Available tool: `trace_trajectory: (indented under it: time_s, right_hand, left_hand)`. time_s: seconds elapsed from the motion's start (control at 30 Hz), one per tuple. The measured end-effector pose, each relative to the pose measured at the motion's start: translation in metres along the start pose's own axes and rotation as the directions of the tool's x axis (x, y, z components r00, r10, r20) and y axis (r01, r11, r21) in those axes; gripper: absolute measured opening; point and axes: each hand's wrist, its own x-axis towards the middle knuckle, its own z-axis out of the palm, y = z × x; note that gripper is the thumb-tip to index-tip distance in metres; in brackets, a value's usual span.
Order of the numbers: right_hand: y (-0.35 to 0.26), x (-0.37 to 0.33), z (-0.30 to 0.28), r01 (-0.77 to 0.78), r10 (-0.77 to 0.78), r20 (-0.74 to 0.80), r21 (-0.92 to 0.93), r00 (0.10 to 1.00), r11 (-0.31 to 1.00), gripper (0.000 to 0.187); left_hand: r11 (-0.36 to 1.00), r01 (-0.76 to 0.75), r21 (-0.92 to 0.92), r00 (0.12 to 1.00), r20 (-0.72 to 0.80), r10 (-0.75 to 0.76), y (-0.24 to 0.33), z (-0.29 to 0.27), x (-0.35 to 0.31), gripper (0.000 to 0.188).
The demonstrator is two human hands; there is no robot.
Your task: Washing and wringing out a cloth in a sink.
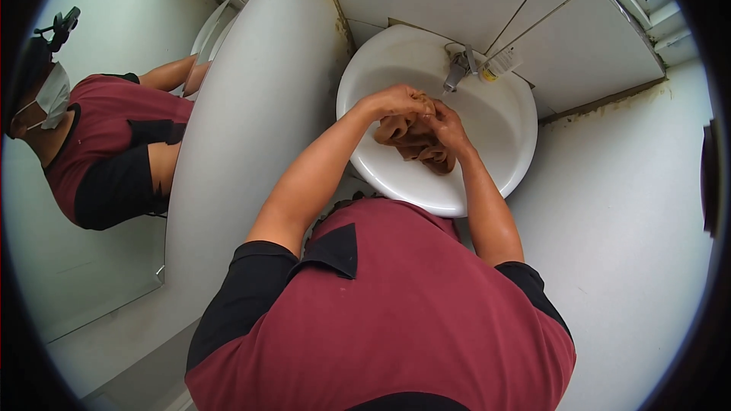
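Observation:
A bunched brown cloth (415,142) hangs over the white washbasin (525,141), its folds drooping into the bowl. My left hand (396,101) grips its upper edge from the left, the fingers curled into the fabric. From the right, my right hand (449,126) pinches the same cloth, close to the left hand's fingertips. Both hands are just in front of the metal tap (457,74) at the back of the basin. Whether water runs from the spout, I cannot make out.
A small bottle with a pale label (500,66) stands behind the basin by the tap. On the left, a wall mirror (106,266) reflects me at the basin. White walls (609,183) close in on both sides, and a thin rod (560,15) slants across the back corner.

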Motion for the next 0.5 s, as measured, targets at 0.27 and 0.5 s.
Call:
trace_trajectory:
  time_s: [0.27, 0.5]
  right_hand:
    - [0.031, -0.010, -0.032, -0.162, 0.330, -0.198, 0.578, 0.923, 0.800, 0.021]
    - [-0.017, -0.019, 0.002, -0.187, 0.363, -0.098, 0.718, 0.926, 0.670, 0.031]
  left_hand:
    - [0.925, 0.108, 0.364, 0.861, -0.499, 0.096, -0.053, -0.005, 0.036, 0.033]
    - [0.900, -0.158, 0.405, 0.937, -0.226, 0.266, -0.080, 0.046, 0.051, 0.031]
